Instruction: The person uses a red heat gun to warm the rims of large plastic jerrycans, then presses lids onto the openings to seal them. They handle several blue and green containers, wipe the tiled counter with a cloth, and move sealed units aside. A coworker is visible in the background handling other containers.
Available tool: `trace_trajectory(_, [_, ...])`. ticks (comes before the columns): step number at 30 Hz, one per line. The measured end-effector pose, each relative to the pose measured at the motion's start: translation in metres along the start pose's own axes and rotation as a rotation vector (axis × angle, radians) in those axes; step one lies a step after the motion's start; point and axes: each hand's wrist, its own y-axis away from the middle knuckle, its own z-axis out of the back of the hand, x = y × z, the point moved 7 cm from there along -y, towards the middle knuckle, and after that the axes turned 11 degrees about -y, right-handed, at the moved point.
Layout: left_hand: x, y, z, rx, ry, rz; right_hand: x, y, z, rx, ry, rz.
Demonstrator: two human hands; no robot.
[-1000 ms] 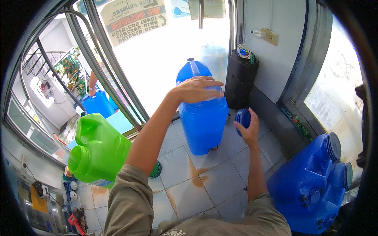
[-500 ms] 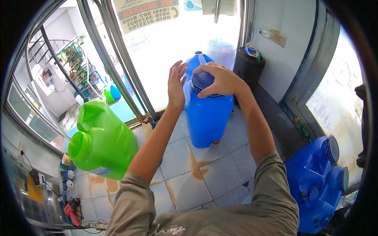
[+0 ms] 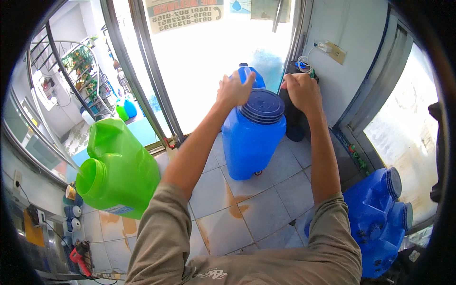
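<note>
A blue water jug (image 3: 251, 142) stands upright on the floor in front of me. Its dark blue ribbed screw cap (image 3: 262, 105) sits on the mouth. My left hand (image 3: 233, 91) is raised at the cap's left side, its thumb apart from loosely bent fingers, and I see nothing in it. To the right of the cap, clear of it, my right hand (image 3: 303, 92) is closed with fingers pressed together; whatever it might hold cannot be made out. The jug's far end, with a small dark cap (image 3: 243, 64), is partly hidden behind my left hand.
At left a green jug (image 3: 126, 166) stands open, with a clear tube at its mouth. Blue capped jugs (image 3: 370, 223) are at lower right. A black cylinder (image 3: 295, 118) stands by the wall. A red power tool (image 3: 81, 256) lies lower left. Glass doors are ahead.
My right hand has let go of the cap, closed and moved right. My left hand has shifted right, towards the cap. The view has shifted slightly.
</note>
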Motion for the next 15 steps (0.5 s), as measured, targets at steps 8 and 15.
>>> trace_trajectory(8, [-0.072,0.014,-0.005,0.333,-0.411,-0.546,-0.041,-0.05,-0.145,0.663,-0.599,-0.25])
trace_trajectory(15, [-0.039,0.042,-0.006,0.281,-0.312,-0.209,-0.034,-0.047,-0.152,0.57,-0.479,0.465])
